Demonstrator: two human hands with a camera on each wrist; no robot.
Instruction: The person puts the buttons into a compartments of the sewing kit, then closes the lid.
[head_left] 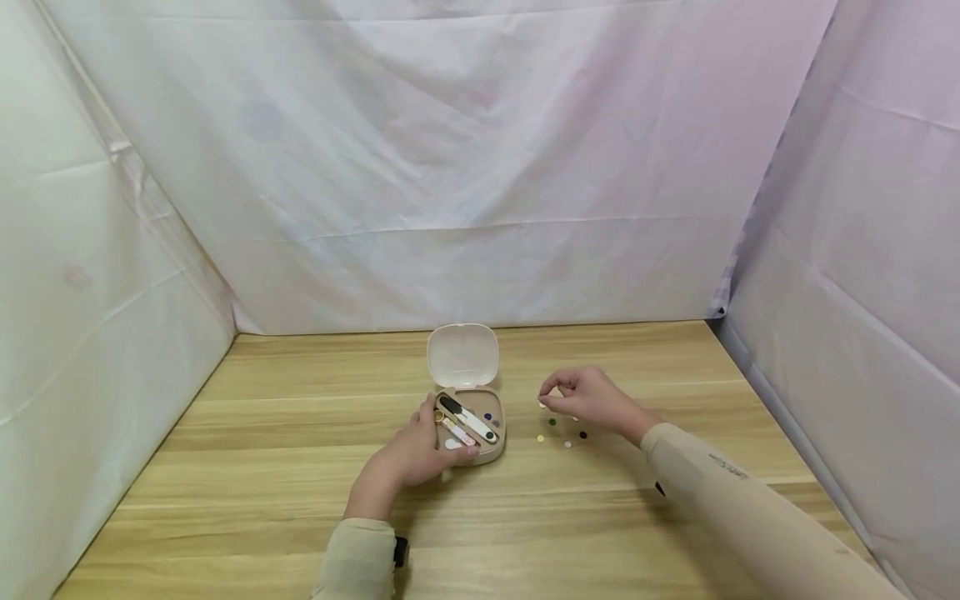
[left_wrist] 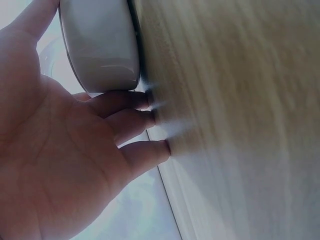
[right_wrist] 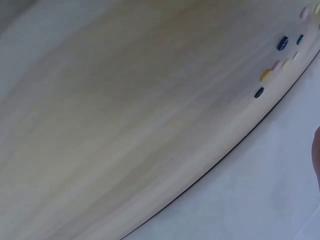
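Note:
A beige sewing case (head_left: 491, 454) lies on the table with its lid (head_left: 462, 354) raised at the back. Inside are white-and-black thread snips (head_left: 472, 422), a pink-and-white strip (head_left: 459, 432), a white disc (head_left: 452, 444) and a blue button (head_left: 487, 416). My left hand (head_left: 420, 450) holds the case at its left side, thumb on the front rim; in the left wrist view, the other fingers reach down beside the case wall (left_wrist: 100, 45). To the right, my right hand (head_left: 592, 400) pinches a small white button (head_left: 542, 405) just above the table.
Loose buttons lie below the right hand, among them a green button (head_left: 552, 422), a yellow button (head_left: 541, 438), a pale button (head_left: 567, 445) and a dark button (head_left: 583, 435). White cloth (head_left: 480, 167) encloses the wooden table (head_left: 300, 400) at the back and sides.

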